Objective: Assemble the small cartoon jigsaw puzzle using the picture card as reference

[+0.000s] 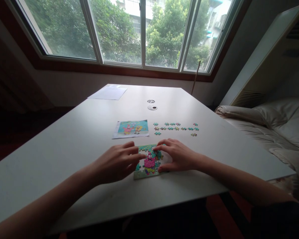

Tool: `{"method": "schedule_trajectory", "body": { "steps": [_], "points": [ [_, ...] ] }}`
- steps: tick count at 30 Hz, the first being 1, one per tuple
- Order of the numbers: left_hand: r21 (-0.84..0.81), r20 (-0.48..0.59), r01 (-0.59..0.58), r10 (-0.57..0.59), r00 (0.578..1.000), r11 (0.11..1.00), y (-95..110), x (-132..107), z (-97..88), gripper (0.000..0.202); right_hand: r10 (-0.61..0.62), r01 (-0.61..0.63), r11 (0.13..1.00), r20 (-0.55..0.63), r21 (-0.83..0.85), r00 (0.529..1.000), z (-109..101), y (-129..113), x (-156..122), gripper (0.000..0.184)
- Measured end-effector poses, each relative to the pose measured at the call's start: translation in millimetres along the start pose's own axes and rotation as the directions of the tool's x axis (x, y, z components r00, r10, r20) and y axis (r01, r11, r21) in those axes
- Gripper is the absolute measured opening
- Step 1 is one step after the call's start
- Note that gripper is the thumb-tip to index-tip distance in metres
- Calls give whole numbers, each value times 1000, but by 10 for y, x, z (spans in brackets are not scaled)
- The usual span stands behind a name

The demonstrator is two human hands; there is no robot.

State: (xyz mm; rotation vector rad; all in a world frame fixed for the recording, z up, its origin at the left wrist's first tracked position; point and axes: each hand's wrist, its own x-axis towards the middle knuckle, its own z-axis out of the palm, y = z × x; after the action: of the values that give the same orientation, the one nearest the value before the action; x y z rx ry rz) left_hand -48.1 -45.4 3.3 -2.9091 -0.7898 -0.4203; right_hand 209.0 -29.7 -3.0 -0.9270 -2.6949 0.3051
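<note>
A partly filled jigsaw puzzle [150, 162] in a flat tray lies near the table's front edge, showing a pink cartoon starfish on green. White gaps show on its left side. My left hand [121, 161] is over the left part, its index finger stretched onto the picture and the other fingers loosely bent apart. No piece is visible in it. My right hand [179, 154] rests on the right side with fingers and thumb spread, covering part of the picture. Beyond the puzzle, a printed reference picture [132, 128] of the cartoon figures lies on the table.
Loose puzzle pieces [176, 128] lie in rough rows beyond my right hand. Farther back on the white table [72, 132] are two round openings or discs [152, 108] and a paper sheet [108, 93]. A pale sofa [276, 122] stands at the right.
</note>
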Motion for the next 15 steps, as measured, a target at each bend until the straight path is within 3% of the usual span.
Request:
{"method": "schedule_trajectory", "body": {
  "steps": [3, 7, 15],
  "points": [
    [26, 34, 95, -96, 995, 995, -133, -40, -17, 26, 6, -6, 1000, 1, -8, 1000, 4, 15, -3, 60],
    [34, 140, 193, -195, 971, 981, -201, -64, -53, 42, 19, -19, 1000, 12, -13, 1000, 0, 28, -3, 62],
    [29, 206, 261, -261, 943, 965, -182, -63, -61, 52, 23, -23, 1000, 4, -13, 1000, 17, 18, -6, 61]
  ]
}}
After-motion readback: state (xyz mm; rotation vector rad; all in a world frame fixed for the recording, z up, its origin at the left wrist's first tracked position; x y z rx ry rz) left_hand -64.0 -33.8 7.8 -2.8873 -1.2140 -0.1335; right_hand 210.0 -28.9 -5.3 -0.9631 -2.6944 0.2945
